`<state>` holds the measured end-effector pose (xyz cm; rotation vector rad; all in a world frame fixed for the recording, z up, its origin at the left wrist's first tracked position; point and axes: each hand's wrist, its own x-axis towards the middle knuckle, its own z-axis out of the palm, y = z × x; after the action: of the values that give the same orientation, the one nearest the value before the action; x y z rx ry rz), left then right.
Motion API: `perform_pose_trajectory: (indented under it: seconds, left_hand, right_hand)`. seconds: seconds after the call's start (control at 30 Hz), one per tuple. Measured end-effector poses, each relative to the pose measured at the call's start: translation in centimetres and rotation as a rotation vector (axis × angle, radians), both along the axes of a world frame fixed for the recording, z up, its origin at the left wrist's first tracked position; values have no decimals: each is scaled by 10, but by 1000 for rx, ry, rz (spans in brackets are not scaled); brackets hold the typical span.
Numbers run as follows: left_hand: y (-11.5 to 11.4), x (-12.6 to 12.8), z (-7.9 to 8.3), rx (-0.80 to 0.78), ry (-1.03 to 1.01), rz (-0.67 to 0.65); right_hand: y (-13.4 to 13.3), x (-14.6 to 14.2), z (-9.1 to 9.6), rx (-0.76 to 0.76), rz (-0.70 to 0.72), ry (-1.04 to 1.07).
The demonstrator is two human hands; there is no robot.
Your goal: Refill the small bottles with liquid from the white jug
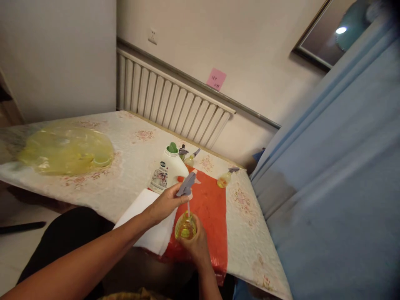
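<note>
The left hand [168, 203] pinches a grey spray head [186, 186] with a thin tube [188, 206]; the right hand [199, 243] grasps a rounded, see-through yellow bottle [185, 228].

I'm looking through one head-worn camera, facing forward and down across the table [125, 146] from close by. It's sitting tilted, taking in the wall [200, 37] beyond.

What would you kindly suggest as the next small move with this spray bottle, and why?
Probably lower the spray head so its tube goes down into the yellow bottle: the left hand holds the head raised above the bottle, the tube showing between them, while the right hand holds the bottle. One picture cannot rule out removal, though.
</note>
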<state>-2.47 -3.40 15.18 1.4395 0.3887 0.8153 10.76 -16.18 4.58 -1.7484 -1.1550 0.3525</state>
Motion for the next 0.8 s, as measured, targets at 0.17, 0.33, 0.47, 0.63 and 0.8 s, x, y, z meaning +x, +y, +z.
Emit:
perform_pose_trajectory:
  seconds: [0.17,0.33,0.47,0.63,0.8]
  left_hand:
    - [-1,-8,18,78,-16,1]
    - [0,-14,30,158,66,-135]
    - [2,-15,35,78,-13,-45]
    - [0,-15,33,29,-18,-74]
    - [23,-27,18,-416,-392,159]
  right_hand:
    - [0,0,-4,-25,-9,21]
    - [0,1,-4,5,-6,-15]
    - [0,1,-3,8,-28,-29]
    - [0,-3,7,4,4,-32]
    - [2,5,7,27,-18,-57]
